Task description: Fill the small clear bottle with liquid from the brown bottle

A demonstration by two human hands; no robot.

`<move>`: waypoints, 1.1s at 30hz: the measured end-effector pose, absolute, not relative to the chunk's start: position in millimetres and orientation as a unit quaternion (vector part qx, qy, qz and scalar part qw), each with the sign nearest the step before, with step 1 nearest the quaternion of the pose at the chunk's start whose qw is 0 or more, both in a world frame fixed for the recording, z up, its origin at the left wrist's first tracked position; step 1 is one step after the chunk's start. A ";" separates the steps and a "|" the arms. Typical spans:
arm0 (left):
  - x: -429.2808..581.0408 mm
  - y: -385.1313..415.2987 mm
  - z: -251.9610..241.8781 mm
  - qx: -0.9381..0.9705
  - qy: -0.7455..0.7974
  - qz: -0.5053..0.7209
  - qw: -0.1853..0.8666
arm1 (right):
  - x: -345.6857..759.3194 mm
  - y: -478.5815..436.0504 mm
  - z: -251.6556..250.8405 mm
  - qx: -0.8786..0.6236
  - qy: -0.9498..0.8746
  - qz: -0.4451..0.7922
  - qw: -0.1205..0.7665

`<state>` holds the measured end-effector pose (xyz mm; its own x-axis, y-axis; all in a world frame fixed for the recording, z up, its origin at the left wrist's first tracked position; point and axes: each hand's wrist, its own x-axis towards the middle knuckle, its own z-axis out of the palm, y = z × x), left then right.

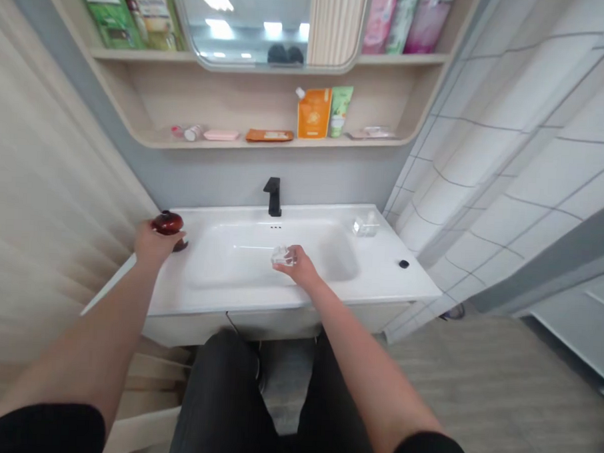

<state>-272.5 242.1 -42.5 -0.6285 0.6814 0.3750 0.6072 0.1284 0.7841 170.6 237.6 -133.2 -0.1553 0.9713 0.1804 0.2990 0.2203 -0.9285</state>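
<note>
Left hand (156,241): fingers closed around a dark red round bottle (168,223) at the left rim of the white ceramic basin (220,263). Right hand (296,266): fingers narrow on a clear glass bottle (283,256), held over the basin. Risk: smooth glass slipping from this light grip could chip or break on the hard basin. The red bottle, if knocked from the rim, could fall to the floor (475,394). A second glass bottle (366,224) stands right of the basin, apart from both hands.
</note>
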 end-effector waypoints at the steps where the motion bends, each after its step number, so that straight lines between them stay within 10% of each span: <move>1: -263.9 242.7 -42.6 0.431 0.745 0.509 0.028 | 170.6 238.3 -133.6 -0.487 -0.650 0.394 0.430; 33: -58.1 214.6 -112.5 0.708 0.614 0.348 -0.025 | 169.6 235.8 -130.3 -0.521 -0.694 0.361 0.342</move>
<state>-58.1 214.6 -112.5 0.0038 0.8524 0.5229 0.8871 -0.2442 0.3917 169.6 235.8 -130.3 -0.2243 0.9695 0.0991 0.4762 0.1978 -0.8568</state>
